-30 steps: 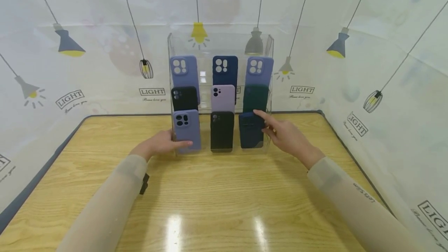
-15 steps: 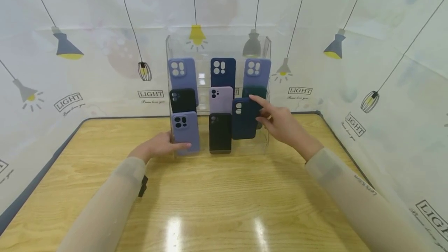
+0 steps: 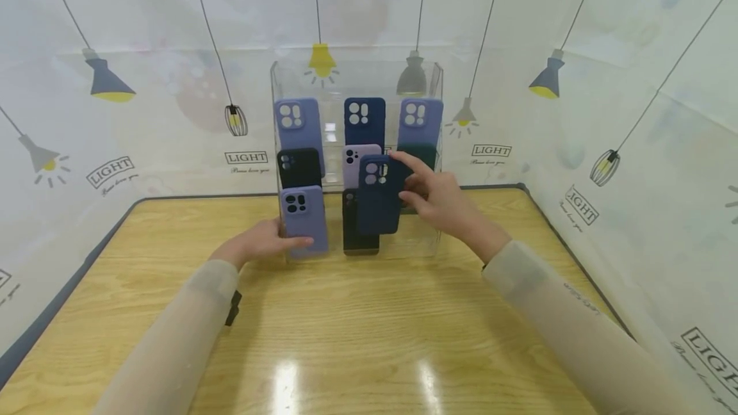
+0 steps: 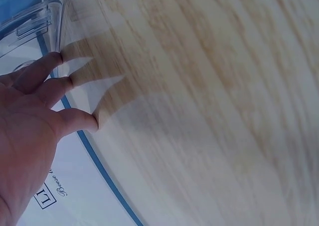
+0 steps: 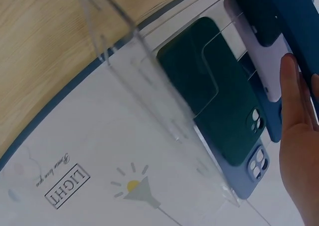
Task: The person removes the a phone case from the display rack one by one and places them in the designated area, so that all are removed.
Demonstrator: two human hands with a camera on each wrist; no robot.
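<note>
Pinching the navy case by its edge, the right hand has it already out, before the lower black case; seven others stand in the clear rack, whose side the left hand grips, fingers spread.

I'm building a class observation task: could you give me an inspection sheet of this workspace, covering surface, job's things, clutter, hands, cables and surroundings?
Surface: wood-grain table, with two bright reflections.
Job's things: clear rack bearing eight phone cases; a ninth, navy case, is partly in front of its middle column.
Clutter: nothing seen.
Hands: left hand grips the rack's lower left edge; right hand holds the navy case.
Cables: nothing seen.
Surroundings: pale backdrop printed with hanging lamps.
</note>
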